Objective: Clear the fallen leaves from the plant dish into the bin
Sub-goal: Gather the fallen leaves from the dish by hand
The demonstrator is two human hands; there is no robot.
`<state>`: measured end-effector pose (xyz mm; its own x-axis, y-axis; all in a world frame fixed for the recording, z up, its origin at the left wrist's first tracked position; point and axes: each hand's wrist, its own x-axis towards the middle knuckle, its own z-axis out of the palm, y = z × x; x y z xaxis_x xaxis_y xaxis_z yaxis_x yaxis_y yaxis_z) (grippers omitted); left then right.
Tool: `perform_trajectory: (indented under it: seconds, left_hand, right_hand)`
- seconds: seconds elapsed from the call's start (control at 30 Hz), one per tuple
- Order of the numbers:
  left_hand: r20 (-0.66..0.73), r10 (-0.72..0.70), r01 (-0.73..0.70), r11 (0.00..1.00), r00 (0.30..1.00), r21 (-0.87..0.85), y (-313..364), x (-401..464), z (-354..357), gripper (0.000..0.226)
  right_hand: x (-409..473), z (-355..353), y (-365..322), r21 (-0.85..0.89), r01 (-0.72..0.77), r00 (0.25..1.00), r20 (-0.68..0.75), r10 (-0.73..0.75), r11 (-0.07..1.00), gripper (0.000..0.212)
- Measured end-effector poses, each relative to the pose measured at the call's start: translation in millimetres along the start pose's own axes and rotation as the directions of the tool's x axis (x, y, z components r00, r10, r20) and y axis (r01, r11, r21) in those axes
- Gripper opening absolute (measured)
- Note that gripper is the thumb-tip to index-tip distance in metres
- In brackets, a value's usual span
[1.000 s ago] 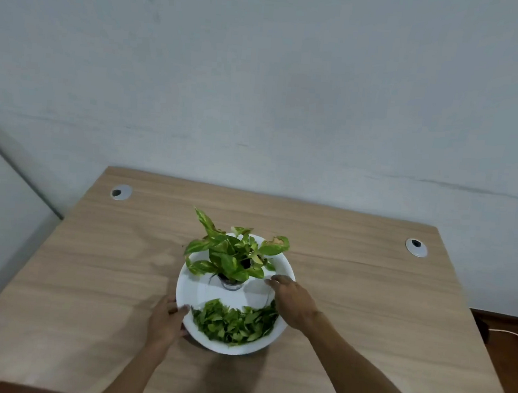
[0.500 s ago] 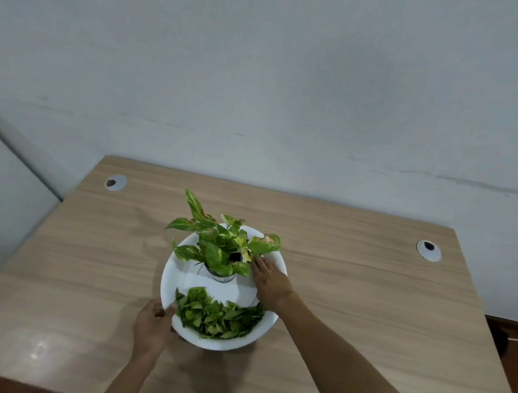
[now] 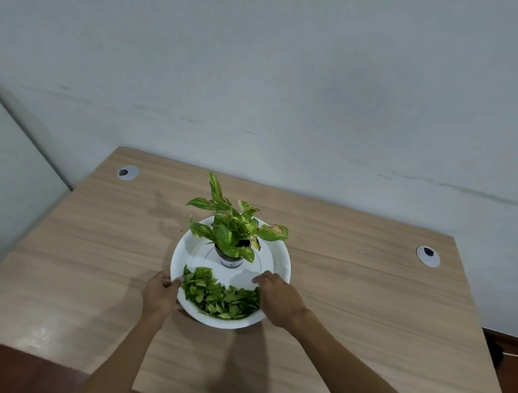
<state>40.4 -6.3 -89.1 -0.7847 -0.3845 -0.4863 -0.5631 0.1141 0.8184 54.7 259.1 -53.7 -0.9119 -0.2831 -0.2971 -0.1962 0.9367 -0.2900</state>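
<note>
A white round dish sits on the wooden table. A small potted plant with green and yellow leaves stands in the dish's far half. A heap of loose green leaves lies in its near half. My left hand grips the dish's near-left rim, thumb over the edge. My right hand rests palm down inside the dish at the right end of the leaf heap, fingers spread and pointing left, touching the leaves. No bin is in view.
Two round cable grommets sit in the table, one at the far left and one at the right. A grey wall rises behind the table. Dark floor shows at the left and right edges.
My right hand drew back from beside the plant pot to the right end of the leaf heap. My left hand stayed on the dish rim. The camera view shifted slightly.
</note>
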Motion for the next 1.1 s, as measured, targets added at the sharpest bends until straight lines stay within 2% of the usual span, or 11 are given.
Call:
perform_trajectory:
  seconds: [0.1, 0.33, 0.4, 0.47, 0.6, 0.67, 0.73, 0.83, 0.9, 1.0, 1.1]
  left_hand:
    - [0.024, -0.059, 0.060, 0.997, 0.998, -0.038, 1.6, -9.8, 1.7, 0.017]
    - [0.074, -0.098, 0.101, 0.994, 0.992, -0.040, -2.2, -20.1, 1.5, 0.018]
    - [0.144, -0.073, 0.070, 0.997, 0.987, 0.027, -2.8, -26.4, -1.4, 0.019]
    - [0.209, -0.025, -0.019, 0.979, 0.978, 0.205, -1.6, -30.2, -8.7, 0.021]
    - [0.163, 0.256, -0.300, 0.711, 0.953, 0.636, 6.9, -22.5, -19.7, 0.042]
    - [0.274, 0.459, -0.502, 0.505, 0.845, 0.702, 14.8, -18.3, -15.9, 0.049]
    - [0.484, 0.449, -0.648, 0.359, 0.751, 0.672, 21.6, -15.2, -8.3, 0.054]
    - [0.663, 0.267, -0.710, 0.159, 0.700, 0.686, 22.8, -10.9, 3.9, 0.065]
    - [0.684, 0.197, -0.710, 0.114, 0.702, 0.695, 20.0, -14.0, 12.0, 0.065]
    - [0.728, 0.172, -0.747, 0.188, 0.664, 0.637, 14.6, -20.8, 17.7, 0.048]
    - [0.747, 0.313, -0.810, 0.207, 0.586, 0.549, 16.9, -19.2, 11.3, 0.036]
  right_hand:
    - [7.7, -1.1, 4.1, 0.065, -0.046, 0.999, 0.019, 0.045, 0.997, 0.052]
    - [-9.2, 19.1, -26.5, 0.050, -0.026, 0.993, 0.119, 0.020, 0.998, 0.037]
    - [-12.7, 20.3, -31.3, 0.083, -0.019, 0.988, 0.156, 0.006, 0.996, 0.041]
    - [-14.5, 14.0, -29.2, 0.166, -0.053, 0.985, 0.172, 0.024, 0.985, 0.048]
    - [-15.8, -7.9, -19.9, 0.239, -0.136, 0.989, 0.095, 0.116, 0.961, 0.054]
    - [-14.4, -10.4, -19.7, 0.228, -0.178, 0.982, 0.103, 0.158, 0.957, 0.057]
    - [-12.9, -6.1, -23.8, 0.150, -0.214, 0.972, 0.127, 0.195, 0.965, 0.055]
    - [-8.5, 4.8, -41.0, 0.000, -0.271, 0.950, 0.159, 0.268, 0.963, 0.041]
    - [-6.1, 11.1, -58.6, -0.005, -0.297, 0.937, 0.193, 0.292, 0.955, 0.031]
    - [-0.7, 21.0, -80.0, 0.123, -0.344, 0.925, 0.215, 0.313, 0.931, 0.023]
    - [0.3, 20.7, -85.7, 0.250, -0.366, 0.928, 0.166, 0.332, 0.897, 0.029]
